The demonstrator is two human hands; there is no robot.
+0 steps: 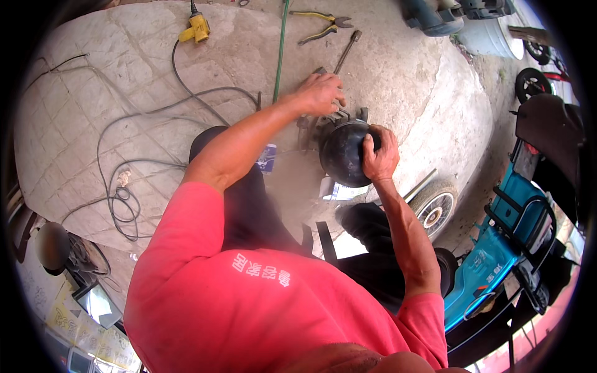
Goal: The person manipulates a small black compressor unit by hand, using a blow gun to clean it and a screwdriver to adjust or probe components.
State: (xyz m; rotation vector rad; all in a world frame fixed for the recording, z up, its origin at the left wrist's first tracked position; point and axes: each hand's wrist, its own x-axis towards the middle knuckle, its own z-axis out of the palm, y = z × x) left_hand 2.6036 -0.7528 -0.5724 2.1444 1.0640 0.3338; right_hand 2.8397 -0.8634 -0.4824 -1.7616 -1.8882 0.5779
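Note:
A black, rounded metal-looking housing [344, 155] is in front of me, with a band and small fittings on its far side. My right hand [380, 156] is closed round its right side, thumb on top. Just beyond it, my left hand [320, 94] has its fingers curled in, close to the fittings. What those fingers hold, if anything, I cannot make out. Past the left hand lies a metal rod tool [348, 52] with a thicker end. Farther off, pliers [323, 25] with yellow-and-black handles lie spread on the concrete.
A black cable [134, 115] loops over the floor at left, near a yellow connector block [197, 28]. A green hose [282, 53] runs away from me. At right are a small spoked wheel [434, 211], a blue vehicle [488, 255] and a white bucket [494, 38].

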